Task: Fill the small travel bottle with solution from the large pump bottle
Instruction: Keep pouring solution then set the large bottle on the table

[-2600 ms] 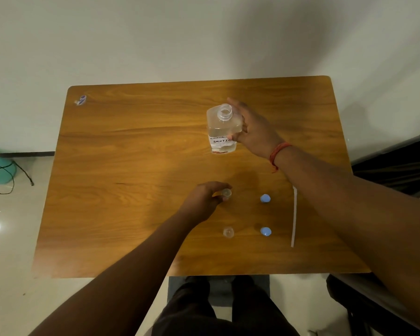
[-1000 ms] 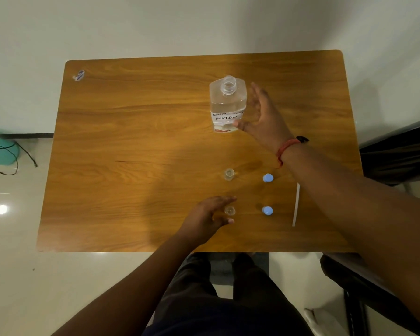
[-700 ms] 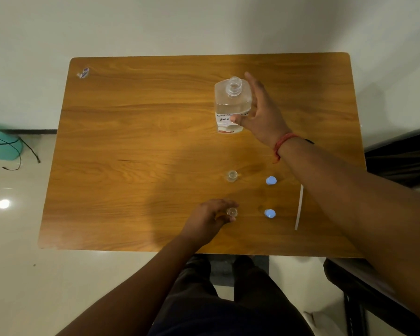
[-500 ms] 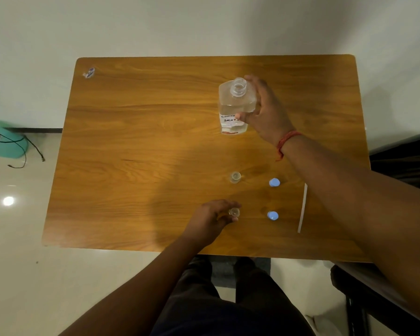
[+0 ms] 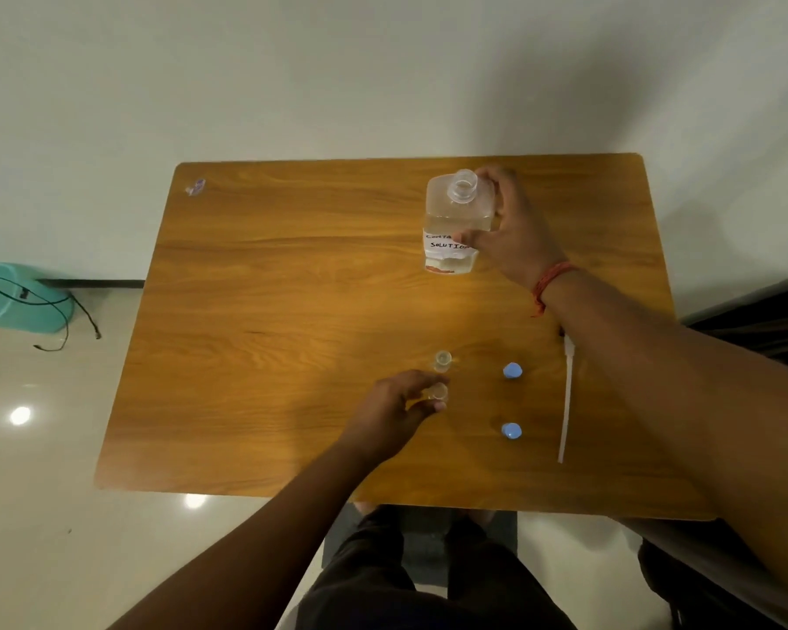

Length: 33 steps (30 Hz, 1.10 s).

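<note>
Since a second ago the right hand [image 5: 515,229] has wrapped around the big clear uncapped solution bottle [image 5: 456,220] standing far back on the wooden table [image 5: 269,311], while the left hand [image 5: 396,411] now pinches the near small clear travel bottle [image 5: 438,393], beside two blue caps [image 5: 512,371].

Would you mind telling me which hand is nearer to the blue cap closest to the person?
Left. The left hand grips a small bottle just left of the near blue cap; the right hand grips the large bottle far across the table.
</note>
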Each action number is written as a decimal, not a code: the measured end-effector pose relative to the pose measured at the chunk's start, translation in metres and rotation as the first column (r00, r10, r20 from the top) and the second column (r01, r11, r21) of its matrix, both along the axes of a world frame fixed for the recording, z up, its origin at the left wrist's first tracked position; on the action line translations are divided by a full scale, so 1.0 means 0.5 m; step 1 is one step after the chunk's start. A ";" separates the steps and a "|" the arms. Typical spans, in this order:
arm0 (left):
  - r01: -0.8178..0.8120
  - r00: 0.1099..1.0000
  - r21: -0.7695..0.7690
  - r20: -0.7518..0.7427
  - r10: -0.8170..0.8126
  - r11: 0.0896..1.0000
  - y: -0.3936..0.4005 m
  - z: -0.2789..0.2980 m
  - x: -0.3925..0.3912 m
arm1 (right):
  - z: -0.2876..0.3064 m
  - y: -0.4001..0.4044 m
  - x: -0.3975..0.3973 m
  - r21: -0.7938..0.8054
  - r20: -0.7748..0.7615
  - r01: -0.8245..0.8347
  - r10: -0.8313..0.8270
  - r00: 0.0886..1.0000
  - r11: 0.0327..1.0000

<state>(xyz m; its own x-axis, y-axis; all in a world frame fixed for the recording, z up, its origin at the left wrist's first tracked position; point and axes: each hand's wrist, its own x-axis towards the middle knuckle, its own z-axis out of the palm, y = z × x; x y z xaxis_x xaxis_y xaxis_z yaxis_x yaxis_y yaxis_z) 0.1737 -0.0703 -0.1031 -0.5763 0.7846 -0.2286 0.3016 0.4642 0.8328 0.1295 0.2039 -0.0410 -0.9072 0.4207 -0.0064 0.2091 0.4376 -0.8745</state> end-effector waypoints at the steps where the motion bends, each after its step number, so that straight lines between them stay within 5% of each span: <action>1: -0.001 1.000 0.024 -0.016 0.001 1.000 0.005 0.012 -0.008 | 0.015 0.004 0.003 -0.001 -0.012 -0.003 0.003 1.000 1.000; 11: -0.026 0.997 0.220 -0.061 0.041 0.975 0.065 0.215 -0.088 | 0.228 0.033 0.035 0.094 -0.120 -0.001 0.013 0.993 0.996; 22: 0.080 0.959 0.404 -0.280 0.040 0.911 0.154 0.657 -0.195 | 0.580 0.051 0.068 0.229 -0.308 0.047 0.027 0.951 0.972; 33: 0.136 0.975 0.519 -0.223 -0.020 0.844 0.198 1.016 -0.230 | 0.888 0.063 0.076 0.362 -0.446 0.104 0.074 0.892 0.927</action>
